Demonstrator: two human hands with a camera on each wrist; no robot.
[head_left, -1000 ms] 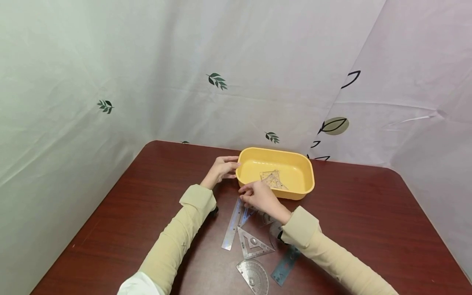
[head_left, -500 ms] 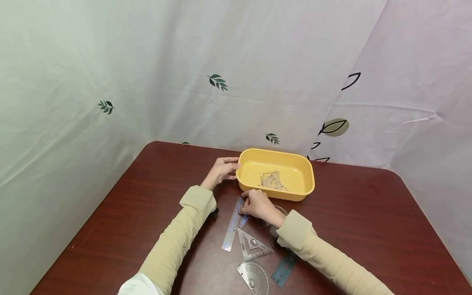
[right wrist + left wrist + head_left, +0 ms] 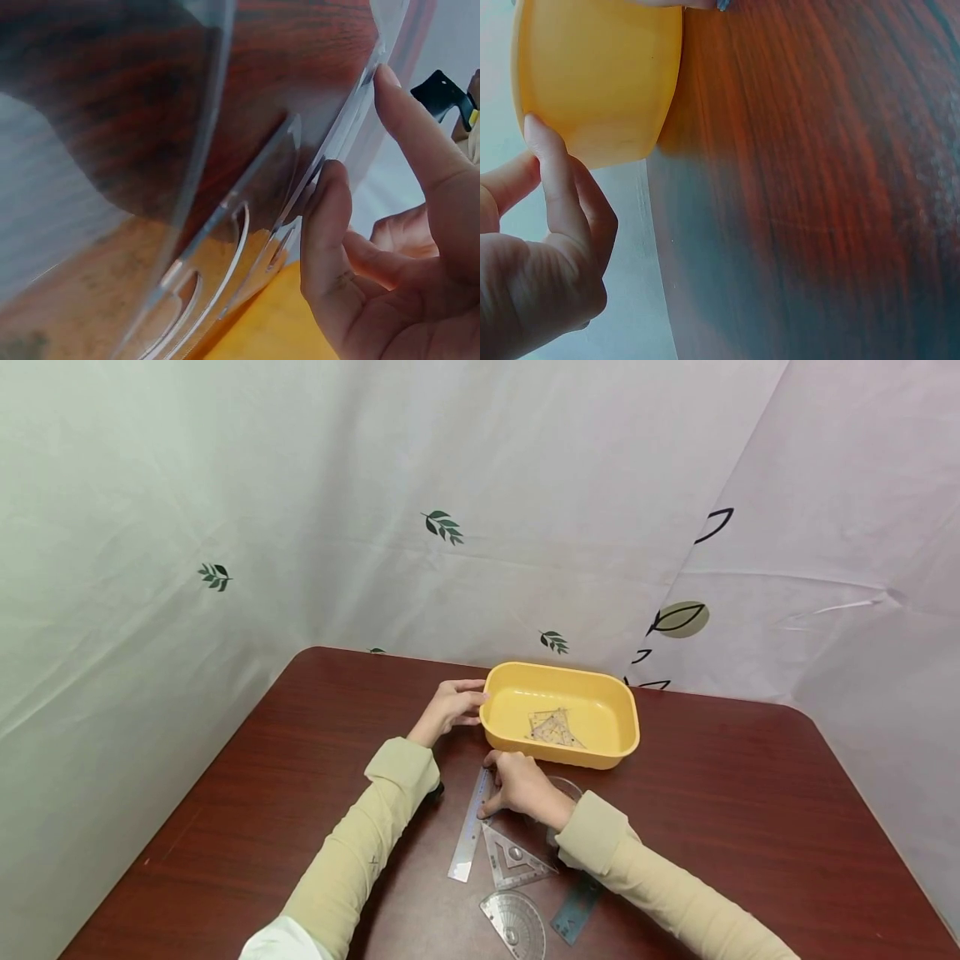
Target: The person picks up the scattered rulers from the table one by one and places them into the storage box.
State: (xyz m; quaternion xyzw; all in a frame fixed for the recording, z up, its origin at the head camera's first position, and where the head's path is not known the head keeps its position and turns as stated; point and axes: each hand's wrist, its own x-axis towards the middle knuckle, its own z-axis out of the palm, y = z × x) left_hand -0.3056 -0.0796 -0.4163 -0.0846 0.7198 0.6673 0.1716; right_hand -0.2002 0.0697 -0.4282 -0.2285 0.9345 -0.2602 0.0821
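Note:
My left hand point(image 3: 452, 706) holds the left end of the yellow tub point(image 3: 628, 745), a fingertip over its rim. In the left wrist view, thumb and fingers point(image 3: 559, 180) meet at the rim of the tub point(image 3: 600, 75). In front of the tub, my right hand point(image 3: 525, 787) touches a clear ruler point(image 3: 467, 842) with thumb and finger spread along it. The right wrist view has both fingertips of this hand point(image 3: 397, 217) against a clear strip. Clear pieces point(image 3: 553, 728) lie overlapping inside the tub. The hand partly hides the ruler's far end.
A clear set square point(image 3: 504, 870), a clear protractor point(image 3: 516, 927) and a bluish ruler point(image 3: 576, 908) lie on the brown table point(image 3: 720, 827). Another round clear piece point(image 3: 567, 787) shows behind my right wrist. A pale curtain hangs behind the table.
My right hand has moved down from the tub's front rim to the ruler, and its thumb and finger have spread. The ruler has shifted slightly toward me. My left hand stays at the tub.

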